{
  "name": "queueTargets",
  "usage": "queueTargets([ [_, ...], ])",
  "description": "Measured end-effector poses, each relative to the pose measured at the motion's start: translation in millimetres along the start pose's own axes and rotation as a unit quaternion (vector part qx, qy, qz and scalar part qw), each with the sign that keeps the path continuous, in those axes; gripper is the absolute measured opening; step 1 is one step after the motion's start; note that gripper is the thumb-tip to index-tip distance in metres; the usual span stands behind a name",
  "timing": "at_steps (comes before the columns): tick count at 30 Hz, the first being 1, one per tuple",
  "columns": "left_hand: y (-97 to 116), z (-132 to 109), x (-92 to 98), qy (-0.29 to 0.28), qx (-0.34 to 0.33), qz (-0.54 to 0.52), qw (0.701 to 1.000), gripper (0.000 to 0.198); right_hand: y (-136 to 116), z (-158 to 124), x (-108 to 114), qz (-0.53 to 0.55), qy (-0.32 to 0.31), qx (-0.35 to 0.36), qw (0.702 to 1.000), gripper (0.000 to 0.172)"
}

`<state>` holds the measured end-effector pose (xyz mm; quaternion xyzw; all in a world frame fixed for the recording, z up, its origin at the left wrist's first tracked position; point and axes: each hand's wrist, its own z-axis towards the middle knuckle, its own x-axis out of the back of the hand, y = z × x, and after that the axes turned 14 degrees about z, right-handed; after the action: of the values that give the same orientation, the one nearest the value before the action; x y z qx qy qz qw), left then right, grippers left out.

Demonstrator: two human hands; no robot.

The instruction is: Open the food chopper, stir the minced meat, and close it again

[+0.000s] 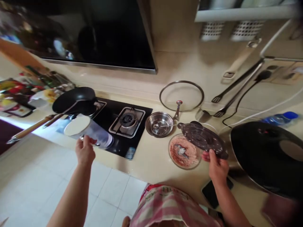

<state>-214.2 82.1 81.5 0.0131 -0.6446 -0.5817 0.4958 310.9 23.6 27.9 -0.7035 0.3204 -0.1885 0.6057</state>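
My left hand (85,150) is closed around the handle of a clear plastic pitcher (99,134) with a white lid. The pitcher is tilted over the front of the stove. In my right hand (217,167) is a dark grey chopper lid (203,137), gripped by its near edge and smeared with pale bits. Below and left of that lid, a glass bowl (174,162) on the counter holds pink minced meat (189,154) around a chopper blade (181,151). A steel bowl (159,124) with a utensil in it stands behind the glass bowl.
A black wok (73,99) sits on the left burner, its wooden handle reaching past the counter edge. A glass pan lid (181,94) leans on the wall. At right are a large black-topped pot (262,151), a phone (210,192) and a cable (239,102).
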Motion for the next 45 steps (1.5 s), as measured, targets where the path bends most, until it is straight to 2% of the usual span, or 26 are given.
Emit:
queueTargets([
  [2, 14, -15, 6.1, -0.037, 0.05, -0.06, 0.996, 0.037, -1, 0, 0, 0.001, 0.004, 0.008, 1.0, 0.048],
  [3, 20, -23, 10.1, -0.065, 0.053, -0.065, 0.994, 0.038, -1, 0, 1, 0.0, 0.003, 0.009, 1.0, 0.047],
  [7, 44, -65, 17.1, -0.228, -0.018, -0.024, 0.973, 0.045, 0, 0, 0, -0.008, -0.011, 0.007, 1.0, 0.043],
  [12, 94, -121, -8.6, -0.413, -0.078, 0.041, 0.907, 0.038, -2, 0, -4, -0.001, -0.018, 0.002, 1.0, 0.041],
  [16, 138, -153, -34.5, -0.508, -0.163, 0.074, 0.842, 0.038, -6, -2, -4, -0.001, -0.026, 0.015, 1.0, 0.042],
  [20, 165, -163, -48.5, -0.538, -0.256, 0.13, 0.792, 0.035, -8, -6, -2, 0.013, -0.035, 0.017, 0.999, 0.041],
  [24, 181, -163, -53.9, -0.553, -0.294, 0.2, 0.754, 0.032, -7, -8, -3, 0.039, -0.037, 0.002, 0.999, 0.04],
  [35, 211, -157, -62.9, -0.554, -0.335, 0.255, 0.718, 0.032, 3, -9, -5, 0.091, -0.044, -0.021, 0.995, 0.038],
  [41, 219, -157, -66.9, -0.568, -0.353, 0.292, 0.683, 0.034, 2, -9, -4, 0.098, -0.042, -0.023, 0.994, 0.036],
  [45, 223, -156, -70.0, -0.563, -0.375, 0.299, 0.672, 0.034, 2, -10, -4, 0.098, -0.039, -0.025, 0.994, 0.036],
])
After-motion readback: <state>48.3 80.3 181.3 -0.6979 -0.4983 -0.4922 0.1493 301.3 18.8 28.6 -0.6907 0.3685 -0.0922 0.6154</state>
